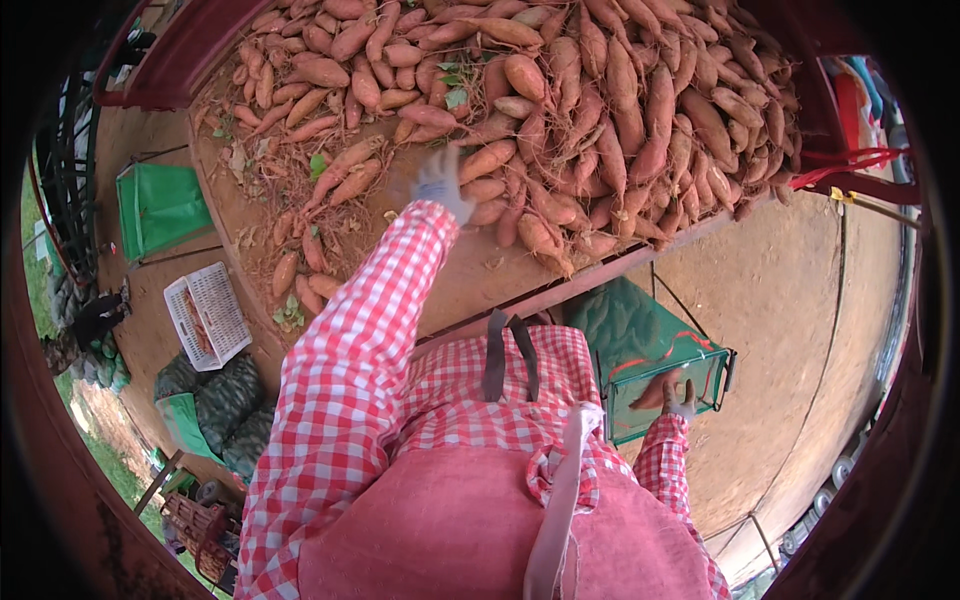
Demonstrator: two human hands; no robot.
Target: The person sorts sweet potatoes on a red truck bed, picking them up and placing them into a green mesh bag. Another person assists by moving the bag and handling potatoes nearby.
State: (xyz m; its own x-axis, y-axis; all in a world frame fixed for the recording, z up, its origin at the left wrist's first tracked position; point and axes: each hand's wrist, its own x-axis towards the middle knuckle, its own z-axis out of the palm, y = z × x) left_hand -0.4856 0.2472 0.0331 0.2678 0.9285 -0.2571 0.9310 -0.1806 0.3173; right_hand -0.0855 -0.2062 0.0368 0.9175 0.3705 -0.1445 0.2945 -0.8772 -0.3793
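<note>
My left hand [442, 184], in a pale glove, is over the sorting surface [465, 277], just left of several sweet potatoes [487, 161] at the edge of a large heap. Motion blurs its fingers, but they look spread and I see nothing in them. Lower right, my right hand [679, 403], also gloved, has a reddish sweet potato [654, 391] at its fingers. This hand is over the mouth of a green mesh bag [622, 322] stretched on a metal frame. Dark shapes fill the bag's far part.
Loose roots and leaves [262, 187] litter the surface's left side. Beyond it stand a green bag [161, 206] on a frame, a white plastic crate [208, 315] with some sweet potatoes, and filled mesh sacks [225, 405]. A red metal rail [855, 180] juts out at right.
</note>
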